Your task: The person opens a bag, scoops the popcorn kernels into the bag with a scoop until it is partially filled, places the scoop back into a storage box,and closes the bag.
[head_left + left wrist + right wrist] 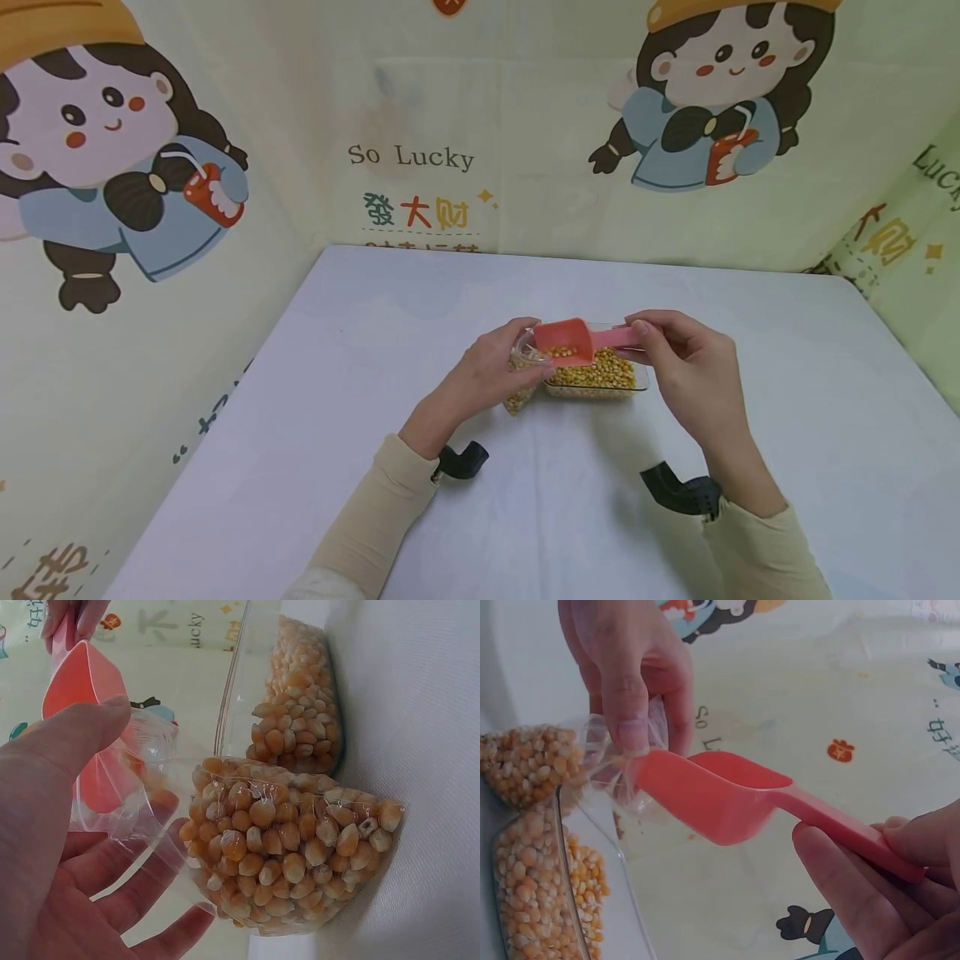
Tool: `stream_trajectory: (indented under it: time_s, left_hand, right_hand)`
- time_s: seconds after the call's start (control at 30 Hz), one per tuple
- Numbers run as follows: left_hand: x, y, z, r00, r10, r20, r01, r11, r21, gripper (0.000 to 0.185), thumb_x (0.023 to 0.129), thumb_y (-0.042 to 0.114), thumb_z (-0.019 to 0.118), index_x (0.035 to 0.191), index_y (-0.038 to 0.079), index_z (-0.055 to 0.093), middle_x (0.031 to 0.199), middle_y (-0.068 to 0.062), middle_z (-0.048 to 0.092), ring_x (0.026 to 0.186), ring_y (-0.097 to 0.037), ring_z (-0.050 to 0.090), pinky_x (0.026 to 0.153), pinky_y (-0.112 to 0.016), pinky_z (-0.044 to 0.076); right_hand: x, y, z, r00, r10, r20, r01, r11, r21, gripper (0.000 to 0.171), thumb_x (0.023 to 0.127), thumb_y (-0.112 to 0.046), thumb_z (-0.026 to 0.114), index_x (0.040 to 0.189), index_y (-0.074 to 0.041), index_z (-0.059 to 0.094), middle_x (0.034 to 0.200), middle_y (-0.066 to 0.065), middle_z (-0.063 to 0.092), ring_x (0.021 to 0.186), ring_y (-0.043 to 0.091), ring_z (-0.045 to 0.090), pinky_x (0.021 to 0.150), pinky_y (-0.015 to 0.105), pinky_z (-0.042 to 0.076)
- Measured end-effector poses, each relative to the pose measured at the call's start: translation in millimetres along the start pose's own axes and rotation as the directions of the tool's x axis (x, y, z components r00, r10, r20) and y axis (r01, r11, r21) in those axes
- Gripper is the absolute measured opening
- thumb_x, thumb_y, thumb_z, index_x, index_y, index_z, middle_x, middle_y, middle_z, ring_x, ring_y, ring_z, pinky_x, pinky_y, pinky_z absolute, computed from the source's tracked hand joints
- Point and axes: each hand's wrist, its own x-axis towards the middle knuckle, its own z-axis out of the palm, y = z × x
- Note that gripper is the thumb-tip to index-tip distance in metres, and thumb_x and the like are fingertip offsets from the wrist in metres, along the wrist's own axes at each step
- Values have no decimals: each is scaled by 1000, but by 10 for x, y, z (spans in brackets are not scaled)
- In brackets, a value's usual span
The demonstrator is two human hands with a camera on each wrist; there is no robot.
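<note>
In the head view, the left hand (487, 375) pinches the open mouth of a small clear bag (519, 385) of corn kernels, which stands on the white tabletop (300, 400) just left of a clear container (600, 379) holding more kernels; the right hand (690, 367) grips the handle of a pink scoop (573, 340) between thumb and fingers; the scoop is above the container, with some kernels in it, and its front edge reaches the mouth of the bag.

In the left wrist view, the thumb and fingers of the left hand (67, 847) are closed on the plastic rim of the bag (292, 847); the scoop (82, 697) is inside this opening; the filled bottom of the bag rests on the tabletop (420, 712), touching the container (300, 705).

In the right wrist view, the right hand (877, 892) is clamped on the handle of the scoop (727, 795); the left hand (630, 667) holds the bag (532, 761) at the tip of the scoop; the container (547, 885) lies below.
</note>
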Motion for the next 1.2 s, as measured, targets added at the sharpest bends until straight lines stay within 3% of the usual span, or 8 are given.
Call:
stream_trajectory:
  time_s: [0.2,0.37,0.6,0.77,1.03,1.2]
  left_hand:
    - [-2,3,-10,1000,16,-1,-16,1000,-7,71,88,41,73,147,17,42,141,-4,57,128,-22,55,98,-43,53]
    - [-6,10,-13,1000,-10,4,10,1000,-10,72,88,42,73,148,18,41,139,-5,58,125,-21,56,95,-42,54]
    - [-3,0,-45,1000,-10,4,10,999,-47,71,89,40,73,148,17,39,124,-1,66,114,-17,62,91,-38,56]
    - [0,-29,-74,1000,6,-12,-6,998,-58,72,89,36,74,148,17,39,122,1,67,114,-17,62,95,-40,53]
    - [-3,-47,-108,999,5,-36,-8,996,-90,70,88,33,75,147,17,40,119,2,68,114,-18,60,98,-43,50]
    - [-10,-51,-113,999,6,-44,-9,996,-85,70,88,34,75,146,19,41,117,6,68,114,-16,60,98,-42,51]
  right_hand:
    - [-3,-16,-2,999,-38,10,38,999,-8,20,97,-10,62,113,-2,70,105,14,73,83,-1,72,77,15,54]
    - [3,-15,-20,999,-54,-2,54,998,-11,19,96,-11,63,111,-3,71,102,13,73,81,1,73,77,15,55]
    - [9,4,-107,997,-31,-75,34,999,39,20,95,-13,64,110,-1,71,94,-4,74,77,8,75,77,19,56]
    - [23,25,-155,994,-11,-112,18,998,60,23,96,-14,64,112,0,71,95,-4,74,77,10,75,77,20,56]
    - [99,232,-262,980,160,-119,-127,961,245,28,95,-17,65,113,4,67,96,5,72,77,10,75,74,22,56]
    - [142,410,-291,957,287,-33,-283,954,104,35,98,-30,61,117,-1,65,96,-4,71,79,8,75,75,19,56]
